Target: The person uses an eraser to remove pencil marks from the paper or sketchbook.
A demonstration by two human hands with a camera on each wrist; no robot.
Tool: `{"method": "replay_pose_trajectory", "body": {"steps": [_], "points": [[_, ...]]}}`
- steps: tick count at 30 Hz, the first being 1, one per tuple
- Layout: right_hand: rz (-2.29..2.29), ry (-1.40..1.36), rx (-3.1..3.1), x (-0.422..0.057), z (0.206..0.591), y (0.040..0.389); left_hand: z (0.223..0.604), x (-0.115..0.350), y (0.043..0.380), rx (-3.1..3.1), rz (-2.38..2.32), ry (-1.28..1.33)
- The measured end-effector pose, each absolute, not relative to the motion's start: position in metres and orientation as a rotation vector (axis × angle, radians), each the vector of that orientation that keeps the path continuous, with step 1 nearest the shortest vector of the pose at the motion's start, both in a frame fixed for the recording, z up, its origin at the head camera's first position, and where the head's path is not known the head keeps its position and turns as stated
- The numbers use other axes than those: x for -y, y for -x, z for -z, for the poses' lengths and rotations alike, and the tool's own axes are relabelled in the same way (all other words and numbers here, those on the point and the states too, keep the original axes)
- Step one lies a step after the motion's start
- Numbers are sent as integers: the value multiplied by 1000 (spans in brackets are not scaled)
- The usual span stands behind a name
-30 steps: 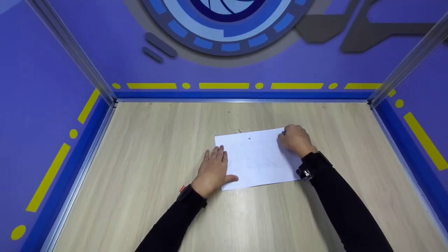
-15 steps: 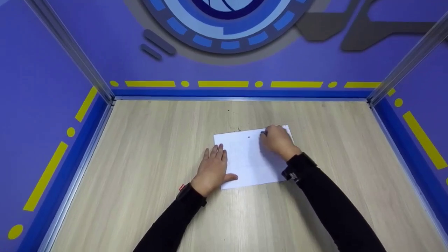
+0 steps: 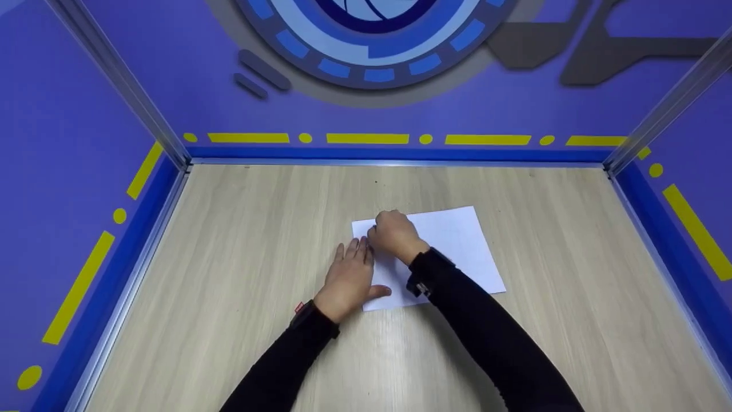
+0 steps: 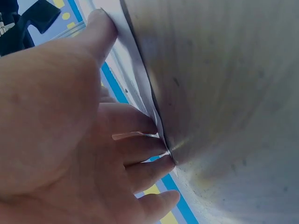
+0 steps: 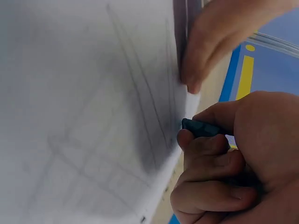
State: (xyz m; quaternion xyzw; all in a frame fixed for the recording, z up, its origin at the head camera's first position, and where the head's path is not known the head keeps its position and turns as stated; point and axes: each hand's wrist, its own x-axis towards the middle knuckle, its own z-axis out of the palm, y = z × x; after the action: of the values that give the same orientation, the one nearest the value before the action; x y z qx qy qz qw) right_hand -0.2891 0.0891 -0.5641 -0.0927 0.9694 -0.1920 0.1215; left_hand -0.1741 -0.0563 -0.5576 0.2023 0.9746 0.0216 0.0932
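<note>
Now my right hand (image 3: 396, 236) pinches a small dark-teal block (image 5: 202, 127) near the left edge of a rectangular white paper sheet (image 3: 452, 237) on a wooden table (image 3: 257, 229). My left hand (image 3: 346, 283) rests across that edge, straight-fingered.

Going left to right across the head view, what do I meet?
Left wall, red tag, left hand, right hand, right wall. The paper overlaps both hands, so it is left out.
</note>
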Motion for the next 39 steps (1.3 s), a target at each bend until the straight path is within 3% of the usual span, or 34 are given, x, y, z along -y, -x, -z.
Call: {"method": "replay_pose_trajectory", "body": {"steps": [5,12,31,39], "points": [[625,239,-2839,-97,557,284,558,53,175,-2866,-77,-595],[707,250,-2909,-137,585,298,558,50,176,-2858,-62,-592],[638,-39,-2886,-273,553,288,559,54,174,-2865,-42,-615],[617,-56,-2876,-274,549,287,557,58,174,-2860,-53,-607]]}}
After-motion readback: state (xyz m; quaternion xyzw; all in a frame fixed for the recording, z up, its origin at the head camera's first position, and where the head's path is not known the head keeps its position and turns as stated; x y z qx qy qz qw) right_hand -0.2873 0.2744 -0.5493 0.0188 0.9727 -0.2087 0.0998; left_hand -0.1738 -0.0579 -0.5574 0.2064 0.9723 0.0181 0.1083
